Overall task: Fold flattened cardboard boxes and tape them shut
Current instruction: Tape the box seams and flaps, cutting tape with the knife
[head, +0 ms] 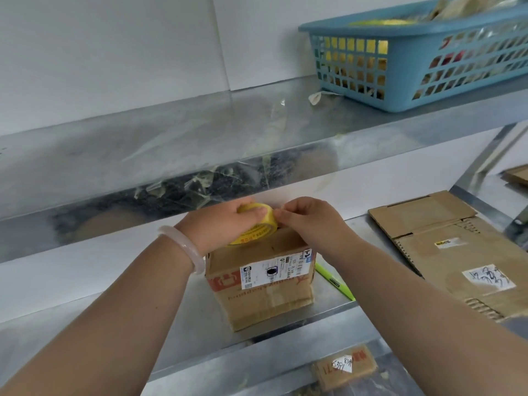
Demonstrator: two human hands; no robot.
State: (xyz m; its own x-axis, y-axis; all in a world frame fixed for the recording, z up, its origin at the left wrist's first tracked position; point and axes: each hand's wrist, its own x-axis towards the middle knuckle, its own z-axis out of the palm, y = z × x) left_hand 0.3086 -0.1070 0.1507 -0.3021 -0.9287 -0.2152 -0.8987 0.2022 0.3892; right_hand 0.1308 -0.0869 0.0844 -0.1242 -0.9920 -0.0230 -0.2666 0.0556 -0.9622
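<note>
A small folded cardboard box [263,292] with a white shipping label stands on the metal shelf [200,315] in front of me. My left hand [217,224] grips a yellow tape roll [257,228] resting on the box's top far edge. My right hand [308,221] touches the roll's right side with pinched fingertips at the tape, over the top of the box. Whether a tape end is lifted is hidden by the fingers. A pale bangle sits on my left wrist.
Flattened cardboard boxes [451,250] lie on the shelf to the right. A green pen [334,281] lies beside the box. A blue plastic basket [414,58] stands on the upper shelf at the right. Another cardboard piece [345,367] lies on the lower level.
</note>
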